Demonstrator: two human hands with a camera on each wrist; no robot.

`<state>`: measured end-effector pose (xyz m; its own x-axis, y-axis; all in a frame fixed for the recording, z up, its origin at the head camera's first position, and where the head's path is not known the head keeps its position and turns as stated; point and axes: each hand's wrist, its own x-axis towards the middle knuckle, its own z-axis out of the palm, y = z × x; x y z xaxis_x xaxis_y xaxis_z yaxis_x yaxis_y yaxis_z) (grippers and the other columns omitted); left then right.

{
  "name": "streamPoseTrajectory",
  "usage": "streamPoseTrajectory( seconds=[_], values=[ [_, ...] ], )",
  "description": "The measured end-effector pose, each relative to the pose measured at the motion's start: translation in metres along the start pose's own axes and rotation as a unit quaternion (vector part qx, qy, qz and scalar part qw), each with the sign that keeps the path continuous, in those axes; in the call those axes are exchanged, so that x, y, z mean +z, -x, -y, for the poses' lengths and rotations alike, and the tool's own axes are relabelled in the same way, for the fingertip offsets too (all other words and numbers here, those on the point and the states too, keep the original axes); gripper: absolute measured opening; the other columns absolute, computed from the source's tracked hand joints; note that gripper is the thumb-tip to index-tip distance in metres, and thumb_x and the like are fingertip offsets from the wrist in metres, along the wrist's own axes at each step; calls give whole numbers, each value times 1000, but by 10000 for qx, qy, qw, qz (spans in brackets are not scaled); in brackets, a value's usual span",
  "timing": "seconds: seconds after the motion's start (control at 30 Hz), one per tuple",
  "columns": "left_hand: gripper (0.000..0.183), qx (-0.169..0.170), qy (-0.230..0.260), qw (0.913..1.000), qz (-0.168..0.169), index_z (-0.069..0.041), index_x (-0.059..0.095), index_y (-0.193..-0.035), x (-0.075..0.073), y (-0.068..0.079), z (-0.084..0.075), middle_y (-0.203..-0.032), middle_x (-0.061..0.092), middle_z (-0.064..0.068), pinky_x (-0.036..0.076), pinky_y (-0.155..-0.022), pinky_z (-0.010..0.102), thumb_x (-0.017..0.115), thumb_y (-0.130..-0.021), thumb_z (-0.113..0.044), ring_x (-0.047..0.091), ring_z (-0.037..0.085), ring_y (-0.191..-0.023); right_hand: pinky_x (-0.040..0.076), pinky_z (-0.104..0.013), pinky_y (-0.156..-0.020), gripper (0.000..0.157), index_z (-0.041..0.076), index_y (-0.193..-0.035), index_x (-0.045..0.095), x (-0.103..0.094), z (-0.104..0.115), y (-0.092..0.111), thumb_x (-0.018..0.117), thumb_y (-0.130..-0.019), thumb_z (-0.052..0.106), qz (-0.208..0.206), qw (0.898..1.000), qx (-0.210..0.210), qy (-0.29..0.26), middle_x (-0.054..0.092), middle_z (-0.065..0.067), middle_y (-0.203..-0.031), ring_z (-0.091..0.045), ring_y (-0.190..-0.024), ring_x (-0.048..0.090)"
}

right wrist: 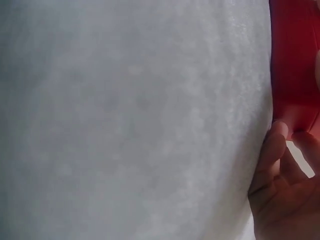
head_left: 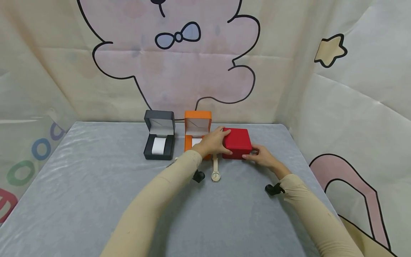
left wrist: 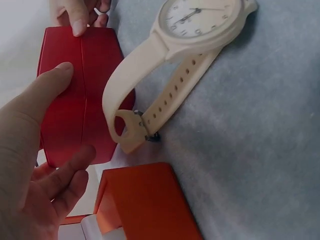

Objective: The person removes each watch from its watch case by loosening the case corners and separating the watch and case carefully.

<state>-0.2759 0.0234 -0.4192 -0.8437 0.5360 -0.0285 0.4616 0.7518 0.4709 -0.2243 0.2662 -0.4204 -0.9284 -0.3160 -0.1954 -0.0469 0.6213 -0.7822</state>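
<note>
Grey cloth-covered table [head_left: 80,185], creased cream backdrop [head_left: 282,82], probably fabric, pink cartoon figure [head_left: 179,71], yellow star [head_left: 330,50]

Three boxes counted: red box [head_left: 237,141], orange box [head_left: 198,123] just left of it, black box [head_left: 160,128] farther left. Two cushions [head_left: 158,146] [head_left: 196,141], both left of the red box. One watch [head_left: 216,175] plainly seen, near the red box's front left; one small item [head_left: 172,163] farther left, mostly hidden. Two hands: left hand [head_left: 212,142], right hand [head_left: 264,157], flanking the red box.
</note>
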Motion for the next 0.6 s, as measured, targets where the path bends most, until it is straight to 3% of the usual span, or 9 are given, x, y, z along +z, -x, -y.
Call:
streamPoseTrajectory(
  seconds=[0.1,0.27,0.43,0.6],
  values=[
    [94,10,-12,10000,7,-20,37,-158,-2,-1,-2,-164,31,10,53,-105,41,81,-80,-50,45,25,-139,47,-26,-58,54,-7,-139,54,2,-16,-7,73,-93,14,-137,9999,-39,-30,62,-17,-107,-17,-64,54],
    [93,-2,132,9999,45,-20,39,-157,-5,0,-2,-162,34,10,53,-105,39,83,-80,-47,46,25,-138,46,-25,-56,57,-2,-142,53,6,-39,-17,74,-93,19,-265,9996,-91,52,61,-13,-105,-13,-62,52],
    [92,-94,423,9990,61,-21,40,-157,-5,-2,0,-162,35,10,53,-105,41,82,-80,-47,45,25,-138,46,-25,-56,60,-1,-144,50,5,-40,-17,75,-93,19,-293,9995,-144,-54,61,-17,-108,-14,-64,53],
    [93,-131,481,9987,59,-21,39,-157,-5,-5,2,-163,35,11,50,-108,42,81,-80,-50,43,26,-141,48,-27,-57,76,4,-156,34,4,-42,-19,74,-93,20,-218,9995,-199,-146,58,-20,-119,-17,-69,54]
  ],
)
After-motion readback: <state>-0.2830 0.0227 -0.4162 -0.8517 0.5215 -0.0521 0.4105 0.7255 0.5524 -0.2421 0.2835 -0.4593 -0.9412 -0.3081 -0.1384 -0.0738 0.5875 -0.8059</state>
